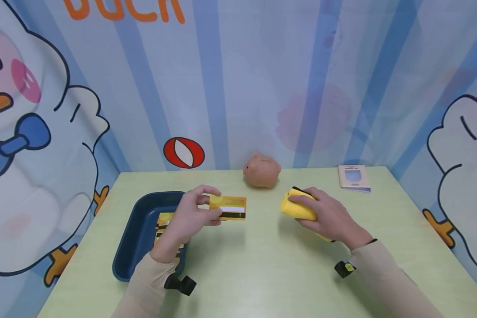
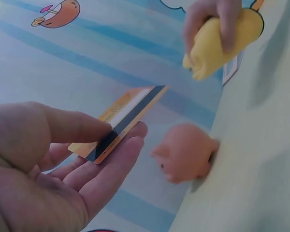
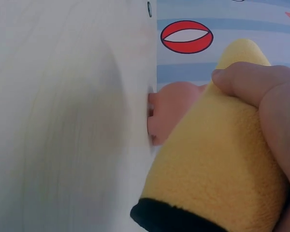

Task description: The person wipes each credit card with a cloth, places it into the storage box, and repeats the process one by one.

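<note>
My left hand (image 1: 188, 216) pinches a yellow bank card (image 1: 234, 206) between thumb and fingers, with its dark stripe and white strip showing. The left wrist view shows the card (image 2: 121, 123) tilted, thumb on top and fingertips beneath. On the other side, my right hand (image 1: 334, 216) grips a folded yellow cloth (image 1: 302, 207) with black edging, held above the table. In the right wrist view the cloth (image 3: 217, 145) looks fluffy, and the thumb lies across it. Beside and below the left hand is a dark blue tray (image 1: 127, 247) holding several similar yellow cards (image 1: 164, 217).
A pink piggy bank (image 1: 262, 171) stands at the back middle of the pale table (image 1: 258, 274). Near the back right corner lies a small pale booklet-like item (image 1: 353, 177) with a bluish window. Printed curtains (image 1: 258, 79) rise behind the table.
</note>
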The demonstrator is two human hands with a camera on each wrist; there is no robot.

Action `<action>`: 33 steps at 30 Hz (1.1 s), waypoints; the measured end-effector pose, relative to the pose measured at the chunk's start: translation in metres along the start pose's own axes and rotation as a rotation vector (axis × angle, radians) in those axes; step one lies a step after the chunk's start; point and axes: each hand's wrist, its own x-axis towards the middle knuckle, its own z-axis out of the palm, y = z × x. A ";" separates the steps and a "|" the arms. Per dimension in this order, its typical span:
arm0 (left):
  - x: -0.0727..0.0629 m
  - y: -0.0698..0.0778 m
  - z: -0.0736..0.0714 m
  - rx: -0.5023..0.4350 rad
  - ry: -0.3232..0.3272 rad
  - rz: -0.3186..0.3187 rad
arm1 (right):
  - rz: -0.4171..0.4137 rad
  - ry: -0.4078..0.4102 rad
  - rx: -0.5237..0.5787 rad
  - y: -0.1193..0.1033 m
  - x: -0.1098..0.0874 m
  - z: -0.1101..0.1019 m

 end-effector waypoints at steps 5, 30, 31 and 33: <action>-0.007 -0.005 -0.031 0.084 0.025 0.022 | 0.037 -0.069 -0.015 0.004 -0.004 0.000; -0.043 -0.054 -0.145 0.381 -0.332 -0.239 | 0.113 -0.189 -0.022 0.006 -0.011 -0.002; -0.043 -0.055 -0.144 0.384 -0.347 -0.239 | 0.114 -0.192 -0.019 0.006 -0.012 -0.002; -0.044 -0.056 -0.141 0.396 -0.369 -0.233 | 0.120 -0.198 -0.023 0.006 -0.012 -0.002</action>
